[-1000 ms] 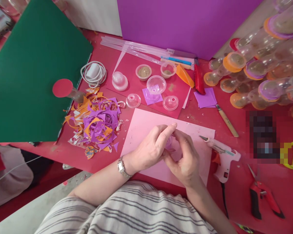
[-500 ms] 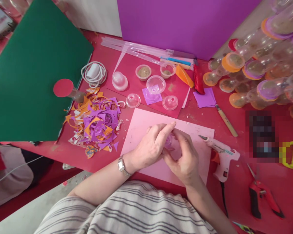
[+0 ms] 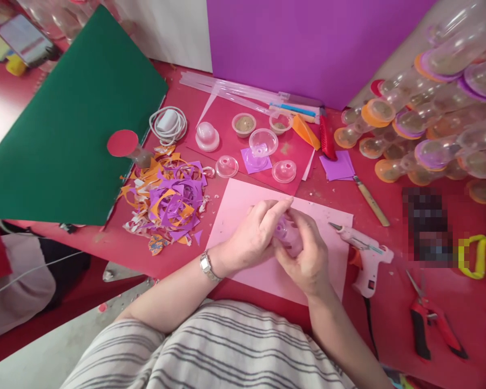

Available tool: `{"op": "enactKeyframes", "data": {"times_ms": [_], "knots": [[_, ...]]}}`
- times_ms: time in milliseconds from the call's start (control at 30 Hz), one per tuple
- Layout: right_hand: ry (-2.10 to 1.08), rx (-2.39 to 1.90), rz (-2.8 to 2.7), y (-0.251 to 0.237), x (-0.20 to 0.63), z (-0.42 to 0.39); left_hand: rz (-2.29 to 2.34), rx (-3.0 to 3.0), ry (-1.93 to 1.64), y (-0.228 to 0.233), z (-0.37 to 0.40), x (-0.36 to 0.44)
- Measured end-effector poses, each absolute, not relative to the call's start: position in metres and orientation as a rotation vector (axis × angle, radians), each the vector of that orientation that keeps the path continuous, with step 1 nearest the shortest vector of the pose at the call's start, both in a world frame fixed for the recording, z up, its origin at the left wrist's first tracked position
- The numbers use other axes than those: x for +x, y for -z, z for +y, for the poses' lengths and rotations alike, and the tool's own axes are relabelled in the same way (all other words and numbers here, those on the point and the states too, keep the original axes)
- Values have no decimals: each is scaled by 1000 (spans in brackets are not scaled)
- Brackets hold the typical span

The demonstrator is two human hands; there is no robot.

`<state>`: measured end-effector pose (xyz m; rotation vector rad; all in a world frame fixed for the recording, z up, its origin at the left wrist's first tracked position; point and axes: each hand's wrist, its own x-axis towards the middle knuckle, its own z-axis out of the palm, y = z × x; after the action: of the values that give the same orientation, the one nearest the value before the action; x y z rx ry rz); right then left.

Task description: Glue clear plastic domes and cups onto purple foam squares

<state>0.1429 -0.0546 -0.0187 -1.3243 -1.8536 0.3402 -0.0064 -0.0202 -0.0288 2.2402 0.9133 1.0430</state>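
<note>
Plastic piece: clear purple-tinted plastic piece [image 3: 294,242], partly covered by fingers, between the hands, over the pink sheet [image 3: 233,213]; contact with the sheet cannot be told.
Left hand: left hand [image 3: 257,232], half-curled, fingers laid over the piece's left side; watch [image 3: 208,266] at the wrist.
Right hand: right hand [image 3: 308,254], curved about the piece's right side, thumb nearer, fingers farther.
Far of sheet: two domed lids [image 3: 284,174]; clear cup [image 3: 263,141] above a purple square [image 3: 266,163]; two small cups with brown contents [image 3: 243,125]; clear sticks [image 3: 227,89] beyond.
Left obstacles: orange and purple scraps [image 3: 176,202], heaped; green board [image 3: 76,119], slanted; white cable [image 3: 168,125], coiled.
Right obstacles: glue gun [image 3: 364,243], nozzle over the sheet's right edge; wooden-handled tool [image 3: 372,202]; red-and-black snips [image 3: 420,324], points far.
Far limits: purple board [image 3: 308,48], upright; clear bottles [image 3: 429,146], banked at right.
Near edge: surface [image 3: 392,302] ends just beside the striped shirt [image 3: 227,346]; floor [image 3: 56,351] below, near left.
Room: pink margins left and right of the hands; red strip between sheet and scraps.
</note>
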Motion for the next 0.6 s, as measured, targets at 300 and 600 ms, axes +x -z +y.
{"op": "enactKeyframes", "data": {"times_ms": [300, 600], "knots": [[-306, -1286, -1849, 24, 144, -53, 734, 2121, -895, 17, -12, -26], [-494, -1364, -1805, 25, 152, -57, 802, 1992, -831, 36, -11, -30]]}}
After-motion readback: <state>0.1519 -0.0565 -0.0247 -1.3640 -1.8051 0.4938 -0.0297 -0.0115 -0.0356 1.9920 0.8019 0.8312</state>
